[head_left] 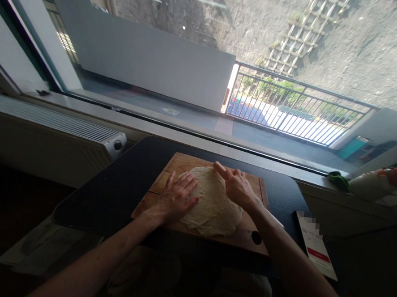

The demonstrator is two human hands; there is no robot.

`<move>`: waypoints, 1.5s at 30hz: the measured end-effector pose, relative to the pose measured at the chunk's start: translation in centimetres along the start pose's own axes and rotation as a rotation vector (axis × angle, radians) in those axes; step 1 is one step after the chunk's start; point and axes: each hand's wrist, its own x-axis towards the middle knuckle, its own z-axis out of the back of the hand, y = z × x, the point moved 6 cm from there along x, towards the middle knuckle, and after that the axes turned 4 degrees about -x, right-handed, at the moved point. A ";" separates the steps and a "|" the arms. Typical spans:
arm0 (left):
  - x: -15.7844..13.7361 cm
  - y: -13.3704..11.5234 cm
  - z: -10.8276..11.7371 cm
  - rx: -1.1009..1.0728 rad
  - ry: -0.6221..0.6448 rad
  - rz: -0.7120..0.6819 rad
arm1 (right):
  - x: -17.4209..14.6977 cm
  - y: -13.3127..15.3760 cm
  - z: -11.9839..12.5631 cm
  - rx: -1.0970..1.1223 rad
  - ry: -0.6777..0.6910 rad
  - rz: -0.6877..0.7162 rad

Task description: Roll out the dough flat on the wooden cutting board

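Observation:
A flattened sheet of pale dough (211, 207) covers most of a wooden cutting board (253, 243). My left hand (181, 192) lies flat on the dough's left side, its fingers spread. Over the upper right edge of the dough, my right hand (238, 187) is closed with its fingers curled. From its far side juts a light-brown, blunt end, either a handle or a finger; I cannot tell which. A thin pale edge (277, 217) shows beside my right forearm, possibly part of something in that hand. The palm side of this hand is hidden.
The board lies on a dark table (98, 191) with rounded corners. A phone (315, 245) with a lit screen rests at the right. Behind stand a window sill (192, 137) and a radiator (55, 117). A white jug-like vessel (367, 185) sits on the sill, right.

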 end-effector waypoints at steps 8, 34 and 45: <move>-1.0 2.0 3.1 -0.029 -0.103 0.121 | -0.2 2.6 -0.4 0.002 -0.045 0.097; -3.4 3.4 3.6 0.088 -0.189 0.202 | -1.3 7.0 0.1 0.002 -0.058 0.235; -3.4 3.4 3.7 0.081 -0.195 0.201 | -0.7 7.0 -0.2 0.061 -0.109 0.292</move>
